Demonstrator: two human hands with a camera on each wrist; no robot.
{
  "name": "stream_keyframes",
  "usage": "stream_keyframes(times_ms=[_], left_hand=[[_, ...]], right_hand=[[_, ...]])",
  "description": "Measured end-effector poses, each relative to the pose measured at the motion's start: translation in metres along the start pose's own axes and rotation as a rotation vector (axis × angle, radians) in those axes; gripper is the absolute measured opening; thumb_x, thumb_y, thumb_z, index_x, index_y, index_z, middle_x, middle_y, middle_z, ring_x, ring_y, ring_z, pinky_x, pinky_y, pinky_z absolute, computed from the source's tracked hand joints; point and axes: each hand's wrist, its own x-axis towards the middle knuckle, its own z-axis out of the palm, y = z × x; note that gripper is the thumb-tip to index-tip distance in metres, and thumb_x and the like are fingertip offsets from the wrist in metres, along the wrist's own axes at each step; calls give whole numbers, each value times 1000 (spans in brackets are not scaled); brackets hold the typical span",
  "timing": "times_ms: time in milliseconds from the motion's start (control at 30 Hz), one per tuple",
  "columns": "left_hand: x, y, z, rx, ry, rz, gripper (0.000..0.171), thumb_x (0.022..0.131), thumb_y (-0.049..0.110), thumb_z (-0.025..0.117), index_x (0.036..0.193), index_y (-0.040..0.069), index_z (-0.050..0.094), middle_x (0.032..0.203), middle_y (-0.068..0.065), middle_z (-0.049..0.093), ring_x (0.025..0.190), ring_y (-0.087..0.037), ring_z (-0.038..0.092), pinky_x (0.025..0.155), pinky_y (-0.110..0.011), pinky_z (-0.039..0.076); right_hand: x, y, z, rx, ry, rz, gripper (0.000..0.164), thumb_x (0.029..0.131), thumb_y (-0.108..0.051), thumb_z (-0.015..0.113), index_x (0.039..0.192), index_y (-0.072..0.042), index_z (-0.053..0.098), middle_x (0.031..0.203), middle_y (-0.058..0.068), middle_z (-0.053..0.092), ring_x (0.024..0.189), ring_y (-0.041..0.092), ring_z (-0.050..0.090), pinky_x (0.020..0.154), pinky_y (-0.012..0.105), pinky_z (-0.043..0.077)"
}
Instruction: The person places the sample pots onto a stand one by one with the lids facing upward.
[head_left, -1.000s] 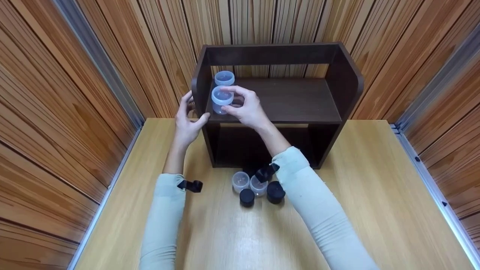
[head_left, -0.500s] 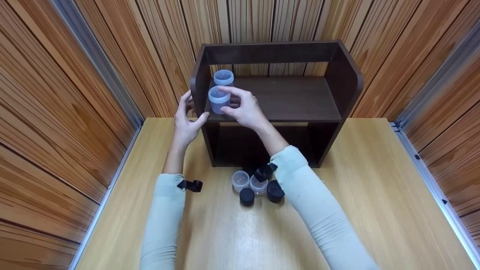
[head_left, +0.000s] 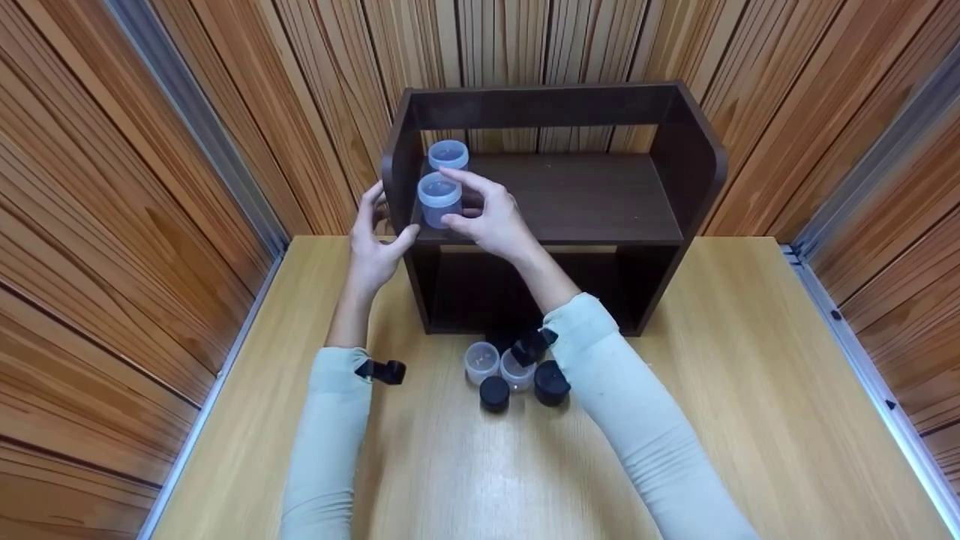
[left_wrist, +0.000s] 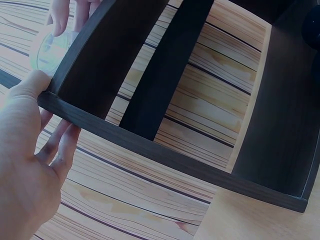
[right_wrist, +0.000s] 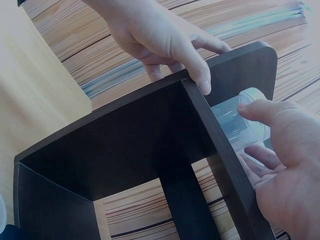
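Observation:
A dark brown two-tier shelf unit (head_left: 577, 199) stands on the wooden table. My left hand (head_left: 373, 251) grips its left side panel, thumb at the front corner and fingers along the outer face. On the upper tier, by that panel, a clear plastic jar (head_left: 436, 212) stands at the front edge. My right hand (head_left: 495, 217) holds this jar from the right; in the right wrist view its thumb (right_wrist: 260, 110) lies on the jar near the rim and the other fingers are beneath and behind. A second clear jar (head_left: 448, 154) stands directly behind it.
In front of the shelf unit, two clear jars (head_left: 481, 363) stand on the table (head_left: 420, 465) beside a small black-topped jar (head_left: 494, 394) and a larger black one (head_left: 551, 384). My right wrist camera partly covers this group. Wood-patterned walls (head_left: 502, 45) enclose the table.
The held jar has shifted slightly left toward the side panel. My right index finger has moved from over the jar's rim to its back edge. The left hand keeps its place.

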Motion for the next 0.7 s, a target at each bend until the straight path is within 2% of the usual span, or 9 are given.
stream_keyframes(times_ms=[167,333,500,700], left_hand=[[-1,-2,1,-6,4,6,72,95,1,81,160,3,51,151,-23,66,128,-37,65,103,-35,51],[0,-2,2,-6,2,8,72,95,1,81,160,3,51,151,-24,65,128,-41,63,103,-32,50],[1,-2,1,2,9,-6,71,96,2,81,160,6,52,150,-22,66,129,-40,63,95,-31,54],[1,-3,0,2,5,12,71,95,1,81,160,2,51,149,-25,65,127,-38,66,105,-35,50]], right_hand=[[-6,-1,-4,10,-2,-18,69,98,5,80,163,-5,58,164,21,62,149,41,64,120,52,58],[-12,-3,-9,34,-5,-15,71,97,5,81,163,-4,57,164,23,62,153,41,62,122,55,56],[-19,-3,-14,25,-19,-24,71,98,2,81,164,-6,56,167,22,59,155,42,59,124,57,54],[-32,-4,-20,7,-27,-45,70,97,-1,83,162,-7,58,167,20,60,154,42,61,122,58,56]])
